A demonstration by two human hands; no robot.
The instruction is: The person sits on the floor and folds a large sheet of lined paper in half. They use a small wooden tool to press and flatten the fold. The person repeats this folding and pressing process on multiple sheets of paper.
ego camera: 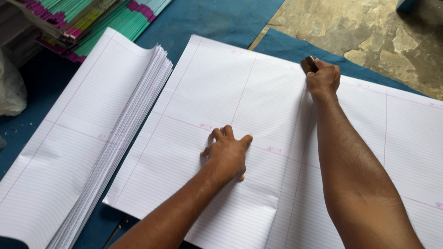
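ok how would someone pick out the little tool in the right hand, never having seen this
Start at the big ruled sheet spread flat on the blue mat, and follow its fold line up to the far edge. There the right hand grips a small dark brown block, poking out above the knuckles. It is the only dark, solid thing on the white paper.

Two bare forearms reach forward; the left hand (227, 152) lies palm-down, fingers curled, the right hand (323, 79) is fisted.

The folded sheet (258, 115) is showing white with fine grey ruling and pink margin lines; the mat (217, 18) is showing blue; the stacked covers (106, 20) are showing green and magenta.
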